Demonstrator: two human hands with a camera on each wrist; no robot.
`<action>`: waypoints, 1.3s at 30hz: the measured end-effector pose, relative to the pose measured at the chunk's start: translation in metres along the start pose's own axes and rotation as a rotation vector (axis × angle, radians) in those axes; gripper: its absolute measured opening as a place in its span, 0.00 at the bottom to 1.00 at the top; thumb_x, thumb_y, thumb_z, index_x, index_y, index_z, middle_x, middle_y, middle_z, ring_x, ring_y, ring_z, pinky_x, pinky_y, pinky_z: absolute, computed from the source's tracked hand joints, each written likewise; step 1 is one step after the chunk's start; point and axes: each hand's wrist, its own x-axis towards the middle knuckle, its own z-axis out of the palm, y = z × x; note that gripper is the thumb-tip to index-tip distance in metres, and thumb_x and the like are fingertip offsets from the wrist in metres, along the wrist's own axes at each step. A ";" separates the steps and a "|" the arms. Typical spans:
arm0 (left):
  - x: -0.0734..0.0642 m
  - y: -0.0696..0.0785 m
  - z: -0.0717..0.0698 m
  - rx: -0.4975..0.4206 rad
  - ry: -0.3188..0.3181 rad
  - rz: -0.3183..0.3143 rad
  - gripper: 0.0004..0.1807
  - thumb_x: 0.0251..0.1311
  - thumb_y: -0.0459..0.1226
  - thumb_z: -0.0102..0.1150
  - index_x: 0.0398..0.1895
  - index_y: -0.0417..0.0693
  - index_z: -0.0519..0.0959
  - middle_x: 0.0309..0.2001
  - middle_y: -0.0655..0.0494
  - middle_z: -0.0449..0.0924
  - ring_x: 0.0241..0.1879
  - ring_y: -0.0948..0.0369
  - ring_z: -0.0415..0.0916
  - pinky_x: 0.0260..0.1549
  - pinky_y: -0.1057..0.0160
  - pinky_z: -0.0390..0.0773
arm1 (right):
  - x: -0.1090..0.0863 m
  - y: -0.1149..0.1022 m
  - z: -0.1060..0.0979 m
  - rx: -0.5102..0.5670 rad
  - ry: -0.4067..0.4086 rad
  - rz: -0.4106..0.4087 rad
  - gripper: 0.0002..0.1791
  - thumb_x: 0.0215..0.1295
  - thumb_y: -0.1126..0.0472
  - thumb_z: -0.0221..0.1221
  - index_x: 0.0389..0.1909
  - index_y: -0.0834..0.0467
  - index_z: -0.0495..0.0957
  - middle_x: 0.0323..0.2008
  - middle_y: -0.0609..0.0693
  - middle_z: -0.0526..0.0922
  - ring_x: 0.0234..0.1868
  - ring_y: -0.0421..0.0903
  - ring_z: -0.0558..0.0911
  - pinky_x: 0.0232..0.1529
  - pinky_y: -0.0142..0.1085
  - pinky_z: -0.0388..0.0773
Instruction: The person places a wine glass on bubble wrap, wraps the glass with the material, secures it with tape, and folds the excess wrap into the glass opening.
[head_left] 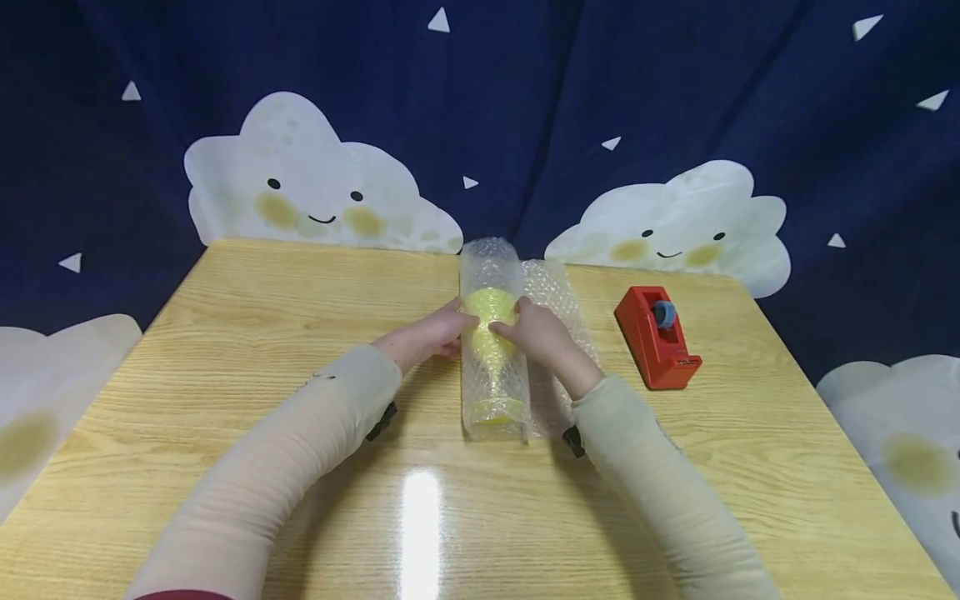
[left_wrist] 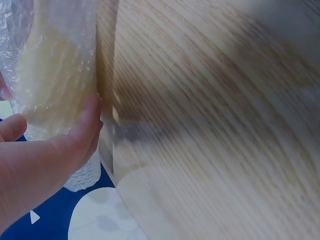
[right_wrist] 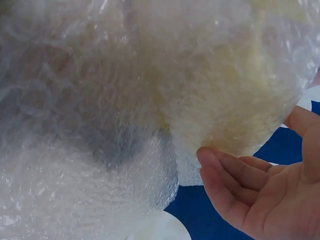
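A yellow goblet-shaped thing (head_left: 492, 358) lies on its side inside a roll of clear bubble wrap (head_left: 491, 258), its wide cup toward the far edge and its foot near me. From the left, my left hand (head_left: 433, 329) grips the roll at the cup, thumb on top. My right hand (head_left: 546, 333) holds it from the opposite side, its thumb over the cup close to the left thumb. A loose flap of bubble wrap (head_left: 553, 287) stretches out to the right, under the right hand. In the right wrist view, curled fingertips (right_wrist: 207, 157) press against the wrapped cup.
A red tape dispenser (head_left: 651, 354) with a blue-cored tape roll (head_left: 663, 314) stands on the wooden table (head_left: 300, 317), right of the flap. Behind the table hangs a dark blue curtain (head_left: 510, 100) with white clouds. A bright light reflection shows on the near tabletop.
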 end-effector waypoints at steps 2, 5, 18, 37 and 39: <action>0.000 0.000 -0.001 -0.009 0.000 0.000 0.39 0.70 0.39 0.39 0.74 0.53 0.29 0.62 0.39 0.64 0.43 0.56 0.69 0.55 0.56 0.70 | -0.001 0.000 0.001 -0.002 0.009 -0.008 0.36 0.64 0.42 0.54 0.58 0.69 0.64 0.52 0.66 0.77 0.52 0.61 0.77 0.54 0.49 0.73; 0.000 0.000 -0.002 0.000 -0.004 0.000 0.39 0.70 0.40 0.40 0.74 0.52 0.28 0.65 0.39 0.62 0.49 0.53 0.71 0.58 0.55 0.70 | -0.002 -0.001 0.003 -0.007 0.024 -0.030 0.35 0.65 0.44 0.54 0.58 0.70 0.64 0.50 0.67 0.78 0.51 0.61 0.78 0.53 0.50 0.74; 0.000 -0.002 -0.004 0.019 -0.028 0.017 0.35 0.70 0.40 0.38 0.74 0.44 0.37 0.67 0.39 0.58 0.62 0.45 0.65 0.61 0.52 0.68 | -0.009 -0.003 0.009 -0.021 0.032 -0.039 0.36 0.68 0.46 0.51 0.61 0.73 0.57 0.43 0.70 0.80 0.44 0.62 0.81 0.45 0.50 0.78; 0.008 -0.004 0.002 0.044 -0.032 -0.022 0.27 0.72 0.46 0.32 0.65 0.36 0.59 0.59 0.40 0.66 0.55 0.50 0.68 0.59 0.53 0.69 | -0.008 0.006 -0.001 0.047 0.062 -0.036 0.31 0.64 0.49 0.56 0.57 0.69 0.69 0.50 0.64 0.80 0.52 0.57 0.78 0.54 0.47 0.74; 0.012 -0.007 0.002 0.038 -0.033 -0.010 0.26 0.71 0.46 0.33 0.63 0.36 0.62 0.56 0.41 0.69 0.53 0.51 0.70 0.58 0.54 0.71 | -0.009 0.006 -0.002 0.068 0.071 -0.033 0.29 0.64 0.50 0.57 0.56 0.69 0.69 0.47 0.63 0.81 0.48 0.56 0.80 0.50 0.46 0.75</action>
